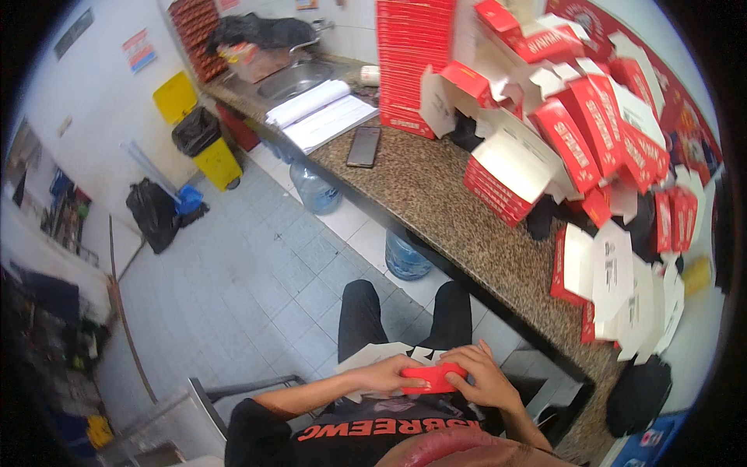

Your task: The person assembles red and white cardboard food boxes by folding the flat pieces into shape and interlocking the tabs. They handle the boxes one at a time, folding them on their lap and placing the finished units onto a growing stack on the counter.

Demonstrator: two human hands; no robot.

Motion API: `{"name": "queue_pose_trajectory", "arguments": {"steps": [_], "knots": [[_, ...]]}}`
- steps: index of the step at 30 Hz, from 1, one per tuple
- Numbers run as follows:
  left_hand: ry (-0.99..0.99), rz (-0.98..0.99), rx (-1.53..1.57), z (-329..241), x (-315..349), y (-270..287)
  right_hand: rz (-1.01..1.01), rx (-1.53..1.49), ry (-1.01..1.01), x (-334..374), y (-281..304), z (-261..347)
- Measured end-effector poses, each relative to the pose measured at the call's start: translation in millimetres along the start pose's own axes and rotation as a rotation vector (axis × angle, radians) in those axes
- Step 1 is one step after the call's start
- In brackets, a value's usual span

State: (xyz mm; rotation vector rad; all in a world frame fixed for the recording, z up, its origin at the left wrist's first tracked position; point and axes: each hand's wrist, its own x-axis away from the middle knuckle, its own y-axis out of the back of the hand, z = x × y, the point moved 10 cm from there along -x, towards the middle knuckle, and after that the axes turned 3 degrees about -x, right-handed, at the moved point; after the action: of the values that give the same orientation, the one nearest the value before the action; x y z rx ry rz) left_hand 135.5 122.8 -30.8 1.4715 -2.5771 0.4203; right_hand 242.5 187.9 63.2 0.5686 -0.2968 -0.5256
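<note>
Over my lap, a red and white cardboard box (433, 379) is held between both hands, with its pale flaps spreading out toward my knees. My left hand (391, 375) grips its left end, the thumb across the red side. At the right end, my right hand (480, 377) has its fingers bent over the top and its thumb on the red face. The undersides of both hands are hidden. On the counter, a stack of similar open boxes (510, 167) stands nearest, with formed boxes (580, 132) heaped behind it.
The speckled counter (436, 202) runs along my right, bearing a phone (363, 147), an open notebook (327, 117) and a tall stack of flat red cartons (412, 62). Water jugs (407, 257) stand beneath. A yellow bin (214, 156) and a black bag (153, 214) sit on the floor.
</note>
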Motion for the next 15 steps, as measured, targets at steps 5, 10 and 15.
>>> {"name": "queue_pose_trajectory", "arguments": {"steps": [5, 10, 15], "knots": [[0.353, 0.15, 0.266, 42, -14, -39, 0.001, 0.105, -0.241, 32, -37, -52], [0.495, 0.048, 0.58, 57, 2, -37, -0.32, 0.042, -0.343, 43, -8, -70], [0.417, -0.06, 0.306, 56, -1, -26, -0.239, 0.129, -0.132, 27, -32, -62]]}}
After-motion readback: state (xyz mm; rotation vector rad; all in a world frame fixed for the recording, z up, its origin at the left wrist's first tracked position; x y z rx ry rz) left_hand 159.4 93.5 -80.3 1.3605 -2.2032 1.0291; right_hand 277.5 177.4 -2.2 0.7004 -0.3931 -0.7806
